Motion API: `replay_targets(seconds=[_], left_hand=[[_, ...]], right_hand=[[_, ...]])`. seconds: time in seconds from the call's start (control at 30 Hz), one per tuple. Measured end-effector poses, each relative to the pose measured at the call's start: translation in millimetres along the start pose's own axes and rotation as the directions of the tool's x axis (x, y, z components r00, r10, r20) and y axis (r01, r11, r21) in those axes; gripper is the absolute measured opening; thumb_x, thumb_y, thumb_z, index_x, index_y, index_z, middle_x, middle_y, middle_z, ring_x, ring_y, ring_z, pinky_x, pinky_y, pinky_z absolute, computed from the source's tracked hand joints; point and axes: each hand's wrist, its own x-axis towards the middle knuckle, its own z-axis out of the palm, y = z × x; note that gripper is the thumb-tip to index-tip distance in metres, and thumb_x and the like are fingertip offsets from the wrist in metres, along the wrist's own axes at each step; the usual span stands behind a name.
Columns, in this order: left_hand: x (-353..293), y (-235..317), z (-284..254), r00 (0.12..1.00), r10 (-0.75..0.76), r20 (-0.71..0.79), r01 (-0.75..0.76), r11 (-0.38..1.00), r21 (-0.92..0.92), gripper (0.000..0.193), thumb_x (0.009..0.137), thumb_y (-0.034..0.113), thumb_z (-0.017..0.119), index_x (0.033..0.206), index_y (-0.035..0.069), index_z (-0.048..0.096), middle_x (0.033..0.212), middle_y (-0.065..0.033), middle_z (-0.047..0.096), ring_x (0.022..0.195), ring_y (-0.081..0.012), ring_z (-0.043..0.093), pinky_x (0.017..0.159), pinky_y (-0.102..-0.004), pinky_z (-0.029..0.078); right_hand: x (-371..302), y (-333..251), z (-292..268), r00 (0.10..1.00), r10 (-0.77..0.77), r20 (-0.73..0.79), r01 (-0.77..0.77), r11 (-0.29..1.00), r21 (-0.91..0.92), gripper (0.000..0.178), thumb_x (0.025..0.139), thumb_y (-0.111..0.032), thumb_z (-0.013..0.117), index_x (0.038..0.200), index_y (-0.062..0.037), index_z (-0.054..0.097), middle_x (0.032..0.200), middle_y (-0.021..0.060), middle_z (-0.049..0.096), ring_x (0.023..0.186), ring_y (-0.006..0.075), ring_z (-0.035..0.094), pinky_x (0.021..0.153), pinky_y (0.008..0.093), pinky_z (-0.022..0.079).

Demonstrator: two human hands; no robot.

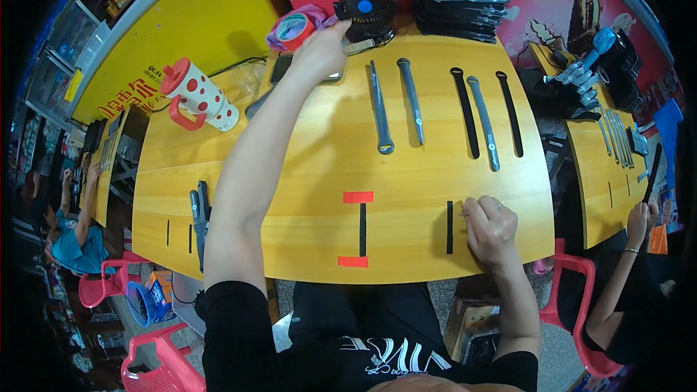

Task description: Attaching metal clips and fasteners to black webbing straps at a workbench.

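Observation:
My left arm stretches across the table, and my left hand (319, 54) is at the far side with one finger extended to the edge of a small black fan (366, 9). Beside that hand is a roll of tape (293, 29) on a pink-purple cloth (317, 13). A phone (282, 68) lies partly hidden under my wrist. My right hand (494, 229) rests closed at the near right, its fingers bent together beside a black mark (449, 227); what they hold, if anything, is hidden. Beyond it lie grey straps (484, 123) and black straps (465, 112) with looped ends.
A stack of dark folded packs (462, 13) stands at the back right. At left are a polka-dot tumbler (200, 94) and a dark-handled tool (200, 207). Red tape pieces (358, 197) mark the near middle. Other people work at side tables; pink chairs (163, 359) stand around.

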Motion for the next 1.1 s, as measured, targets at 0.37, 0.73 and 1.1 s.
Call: replay_targets(seconds=[0.37, 0.73, 1.1], left_hand=[[97, -19, -8, 0.902, -0.428, -0.058, 0.303, 0.722, -0.622, 0.046, 0.082, 0.043, 0.069, 0.086, -0.003, 0.061, 0.079, -0.0130, 0.066, 0.057, -0.0220, 0.066, 0.046, -0.0316, 0.049], [120, -22, 13, 0.911, -0.265, 0.316, 0.387, 0.284, -0.877, 0.074, 0.086, 0.054, 0.060, 0.136, 0.006, 0.037, 0.131, -0.0254, 0.041, 0.063, -0.0320, 0.067, 0.041, -0.0269, 0.048], [126, -22, 17, 0.900, -0.340, 0.273, 0.390, 0.348, -0.853, 0.059, 0.083, 0.054, 0.063, 0.109, 0.002, 0.050, 0.084, -0.0203, 0.059, 0.056, -0.0261, 0.066, 0.037, -0.0214, 0.048]], right_hand=[[1, 6, -1, 0.996, -0.053, 0.067, 0.056, 0.997, -0.044, 0.019, 0.068, -0.002, 0.062, 0.087, 0.0024, 0.062, 0.066, 0.0065, 0.049, 0.054, 0.0183, 0.052, 0.044, 0.0297, 0.039], [2, 8, 2, 0.986, 0.000, 0.165, -0.001, 1.000, 0.006, 0.026, 0.062, -0.001, 0.063, 0.087, 0.0036, 0.062, 0.066, 0.0084, 0.048, 0.055, 0.0228, 0.052, 0.048, 0.0332, 0.041], [6, 6, 2, 0.986, -0.015, 0.163, 0.022, 0.999, -0.040, 0.021, 0.066, -0.003, 0.062, 0.086, 0.0037, 0.062, 0.064, 0.0063, 0.046, 0.054, 0.0187, 0.051, 0.044, 0.0297, 0.038]])
